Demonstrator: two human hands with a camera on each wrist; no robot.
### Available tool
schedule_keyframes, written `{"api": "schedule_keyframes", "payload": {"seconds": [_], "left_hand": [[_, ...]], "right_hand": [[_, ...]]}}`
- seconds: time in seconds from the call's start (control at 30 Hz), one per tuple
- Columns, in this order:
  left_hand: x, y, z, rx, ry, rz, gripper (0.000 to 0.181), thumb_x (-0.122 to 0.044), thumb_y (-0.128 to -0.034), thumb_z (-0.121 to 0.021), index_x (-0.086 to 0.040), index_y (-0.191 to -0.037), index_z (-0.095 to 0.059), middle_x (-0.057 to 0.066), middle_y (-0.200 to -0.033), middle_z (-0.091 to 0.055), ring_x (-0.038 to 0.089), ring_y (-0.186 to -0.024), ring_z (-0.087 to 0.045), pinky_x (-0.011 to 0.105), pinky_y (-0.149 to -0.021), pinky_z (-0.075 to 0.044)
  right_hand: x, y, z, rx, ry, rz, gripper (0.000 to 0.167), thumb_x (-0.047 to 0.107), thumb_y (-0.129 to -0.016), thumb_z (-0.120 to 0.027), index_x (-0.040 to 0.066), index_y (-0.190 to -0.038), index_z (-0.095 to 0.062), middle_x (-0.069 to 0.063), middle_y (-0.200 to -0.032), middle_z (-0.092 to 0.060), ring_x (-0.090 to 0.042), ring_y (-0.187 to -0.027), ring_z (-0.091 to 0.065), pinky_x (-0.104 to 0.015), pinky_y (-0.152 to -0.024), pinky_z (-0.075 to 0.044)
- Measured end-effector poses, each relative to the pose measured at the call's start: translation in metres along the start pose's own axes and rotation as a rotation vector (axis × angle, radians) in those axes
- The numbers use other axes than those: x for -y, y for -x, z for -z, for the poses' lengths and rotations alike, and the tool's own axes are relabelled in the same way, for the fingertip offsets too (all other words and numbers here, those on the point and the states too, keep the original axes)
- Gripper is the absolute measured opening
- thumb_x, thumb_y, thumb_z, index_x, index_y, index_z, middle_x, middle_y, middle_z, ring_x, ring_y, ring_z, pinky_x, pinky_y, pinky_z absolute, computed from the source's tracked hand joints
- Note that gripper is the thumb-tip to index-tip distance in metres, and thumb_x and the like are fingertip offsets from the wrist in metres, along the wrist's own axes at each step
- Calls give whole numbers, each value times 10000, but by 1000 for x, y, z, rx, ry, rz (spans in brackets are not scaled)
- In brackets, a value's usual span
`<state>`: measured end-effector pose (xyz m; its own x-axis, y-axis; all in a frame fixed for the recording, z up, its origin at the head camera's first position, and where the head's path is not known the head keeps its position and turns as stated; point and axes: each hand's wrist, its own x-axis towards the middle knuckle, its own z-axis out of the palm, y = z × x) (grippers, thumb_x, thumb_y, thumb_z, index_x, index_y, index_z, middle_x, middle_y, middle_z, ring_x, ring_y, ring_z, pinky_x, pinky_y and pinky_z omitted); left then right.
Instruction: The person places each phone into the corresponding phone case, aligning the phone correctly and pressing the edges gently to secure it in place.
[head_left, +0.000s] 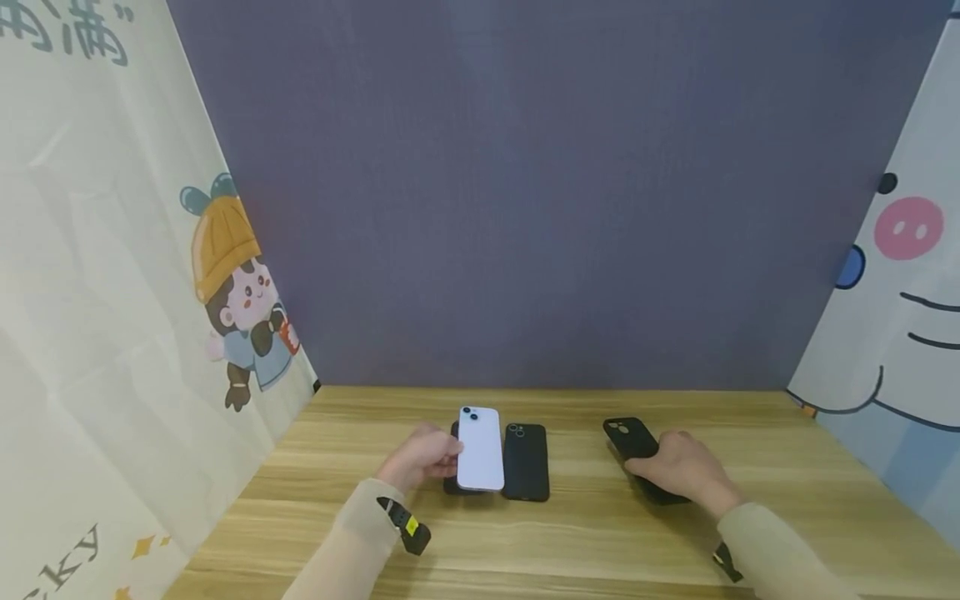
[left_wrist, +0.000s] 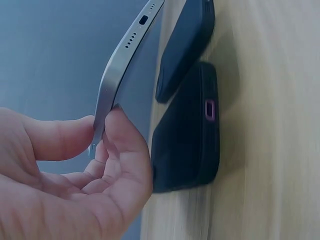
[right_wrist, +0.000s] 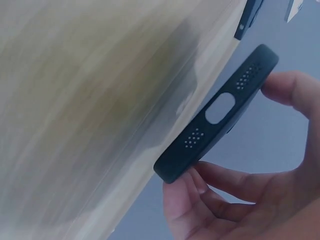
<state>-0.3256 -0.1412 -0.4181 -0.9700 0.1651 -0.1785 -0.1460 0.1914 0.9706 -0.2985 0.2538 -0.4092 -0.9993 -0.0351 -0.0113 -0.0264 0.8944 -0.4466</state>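
Note:
In the head view my left hand (head_left: pixel 420 457) pinches the left edge of a pale lavender phone (head_left: pixel 482 450), its back and two camera lenses facing up. The phone is held above the table, partly covering a black-cased phone (head_left: pixel 451 486). From the left wrist, a pinkish port shows in that case's end (left_wrist: pixel 185 135). Just right of it lies another black phone-shaped item (head_left: pixel 527 463) with camera rings. Farther right, my right hand (head_left: pixel 684 468) grips a black phone case (head_left: pixel 634 440) by its sides, lifted and tilted. Its port cutout is see-through in the right wrist view.
The wood-grain table (head_left: pixel 577 550) runs back to a dark blue-grey panel (head_left: pixel 555 200). Cartoon-printed sheets stand at the left (head_left: pixel 97 275) and right (head_left: pixel 900 333) sides. A strap with a small black device (head_left: pixel 411 533) sits on the left wrist.

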Motion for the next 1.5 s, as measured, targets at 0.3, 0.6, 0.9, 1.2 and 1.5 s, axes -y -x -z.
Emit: {"api": "schedule_keyframes", "payload": {"seconds": [0.3, 0.6, 0.9, 1.2, 1.5], "left_hand": [[-3, 5, -14, 29, 8, -33, 85, 20, -889, -570, -26, -818, -578, 18, -685, -535, 142, -651, -545, 276, -664, -548], [-5, 8, -27, 29, 19, -61, 37, 20, -872, -562, 26, -858, -597, 45, -729, -572, 147, -666, -565, 269, -657, -554], [-10, 12, -36, 53, 35, -91, 88, 7, -948, -542, 82, -978, -577, 89, -824, -637, 165, -714, -607, 306, -694, -569], [-12, 15, -46, 88, 44, -85, 76, 9, -960, -539, 56, -947, -597, 93, -831, -630, 175, -720, -600, 306, -709, -564], [-14, 19, -54, 87, 60, -86, 197, 3, -964, -553, 147, -1096, -574, 123, -868, -639, 181, -727, -604, 313, -702, -568]], "right_hand": [[17, 3, -4, -53, 10, 32, 561, 503, -796, -748, -34, -911, -637, -93, -840, -634, -233, -694, -541, -371, -599, -455], [32, 6, -10, -58, -43, 31, 569, 516, -811, -745, -27, -957, -655, -74, -837, -640, -224, -696, -551, -360, -599, -445], [52, 7, -10, -48, -79, 35, 636, 556, -841, -721, -35, -1071, -671, -67, -868, -657, -206, -711, -575, -365, -596, -462], [69, 11, -14, -83, -140, 63, 589, 543, -835, -741, -14, -1017, -682, -54, -810, -645, -194, -669, -569, -333, -550, -456], [81, 13, -20, -82, -185, 56, 548, 544, -829, -754, 25, -990, -687, -48, -794, -644, -187, -660, -579, -330, -558, -467]]}}
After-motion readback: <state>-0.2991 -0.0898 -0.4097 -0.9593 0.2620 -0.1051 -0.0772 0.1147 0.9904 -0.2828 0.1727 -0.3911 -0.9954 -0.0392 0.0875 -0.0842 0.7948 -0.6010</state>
